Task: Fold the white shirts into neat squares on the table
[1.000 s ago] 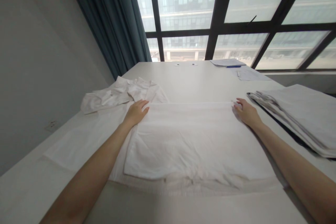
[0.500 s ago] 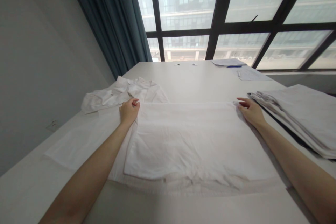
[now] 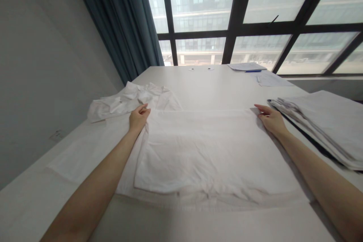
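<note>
Single view taken from the wearer's head, faced forward and down along the table, cloth seen close at lower centre, window caught farther off at upper right

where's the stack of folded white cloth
In the head view, the stack of folded white cloth sits at the right edge, on the white table, to the right of the right hand.

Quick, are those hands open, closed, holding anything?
Left hand: closed, pinching the white cloth near its far left corner.
Right hand: partly curled at the far right corner; cannot tell whether it grips.
</note>
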